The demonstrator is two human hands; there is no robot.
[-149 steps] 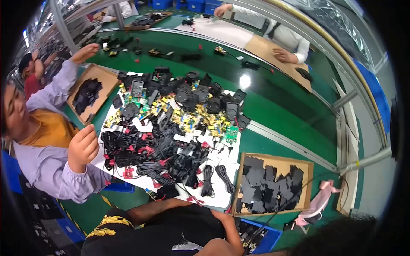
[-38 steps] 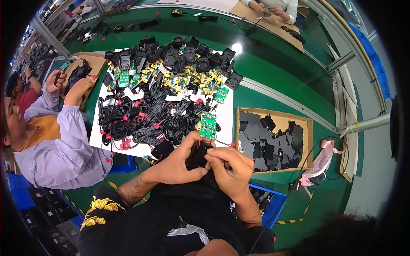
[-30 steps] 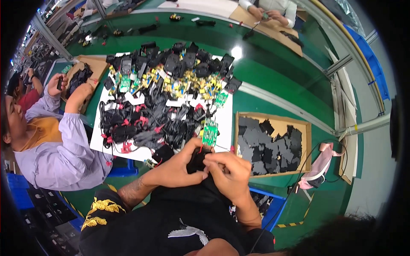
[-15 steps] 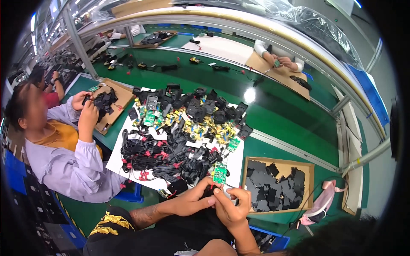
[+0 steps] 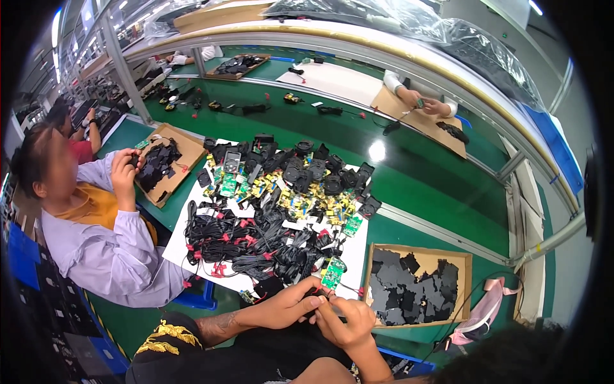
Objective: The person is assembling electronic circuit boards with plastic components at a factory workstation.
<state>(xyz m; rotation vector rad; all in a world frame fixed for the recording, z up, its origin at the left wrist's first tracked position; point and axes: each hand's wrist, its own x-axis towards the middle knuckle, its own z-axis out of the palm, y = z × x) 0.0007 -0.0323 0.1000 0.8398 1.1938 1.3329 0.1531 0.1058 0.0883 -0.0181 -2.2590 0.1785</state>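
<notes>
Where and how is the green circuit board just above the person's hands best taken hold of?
Probably by its two long edges, thumb and finger, coming from the right: the green circuit board is a flat rectangle with a speckled face. Its near end lies close to the left hand, while its right edge faces bare white sheet.

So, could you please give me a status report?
Left hand gripping a mostly hidden black piece, right hand close against it. Green circuit board just beyond both. Black cables ahead, nothing visibly blocking.
</notes>
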